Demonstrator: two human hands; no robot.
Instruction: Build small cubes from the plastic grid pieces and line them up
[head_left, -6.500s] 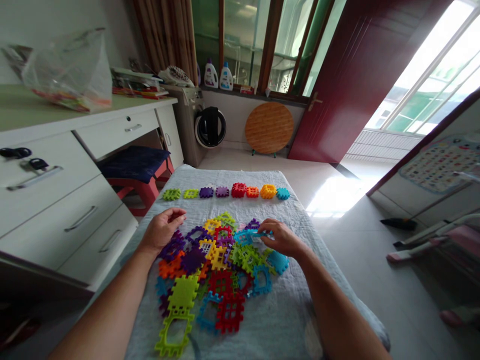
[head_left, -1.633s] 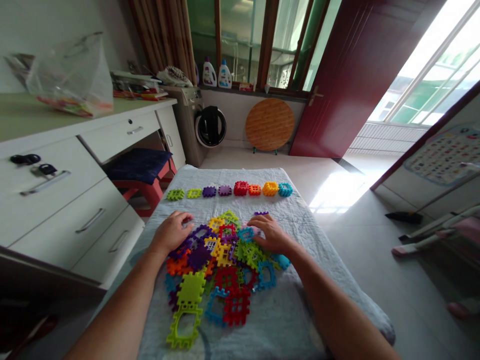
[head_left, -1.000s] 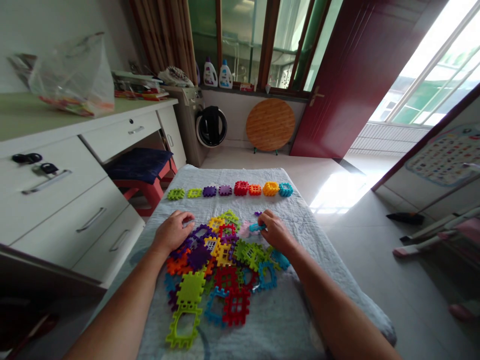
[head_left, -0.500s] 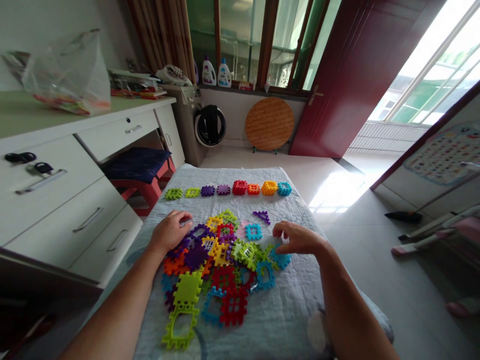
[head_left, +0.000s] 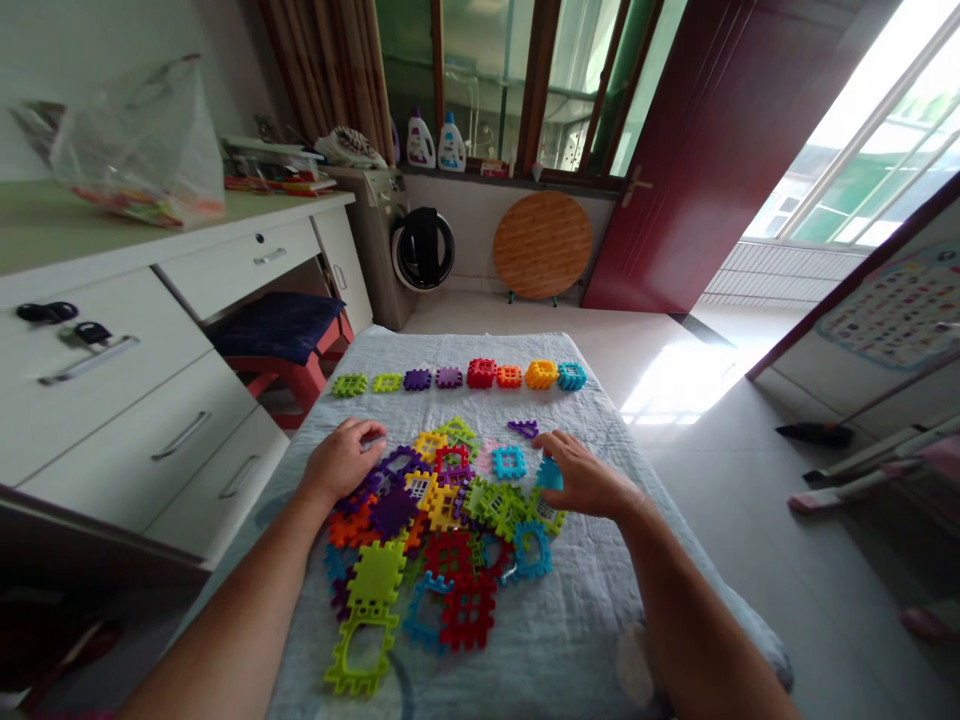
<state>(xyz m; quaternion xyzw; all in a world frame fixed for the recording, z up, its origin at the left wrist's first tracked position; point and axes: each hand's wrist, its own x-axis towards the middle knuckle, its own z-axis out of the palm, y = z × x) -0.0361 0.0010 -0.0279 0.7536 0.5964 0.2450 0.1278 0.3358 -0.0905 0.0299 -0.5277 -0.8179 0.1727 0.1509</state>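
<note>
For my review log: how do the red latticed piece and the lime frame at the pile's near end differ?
The red latticed piece has bars dividing it into several small openings; the lime frame surrounds one large opening. The lime frame lies farther left than the red latticed piece. Both have toothed edges.

No lettering reading clearly anywhere. Far sill: purple-capped bottle (head_left: 421, 140) and blue-capped bottle (head_left: 451, 144) both carrying front labels, print staying too small to make out. Small red box (head_left: 493, 169) on same sill, to their right, showing nothing legible. Right wall: chart (head_left: 892, 308) displaying rows of tiny coloured figures, any captions blurring out at this size.
</note>
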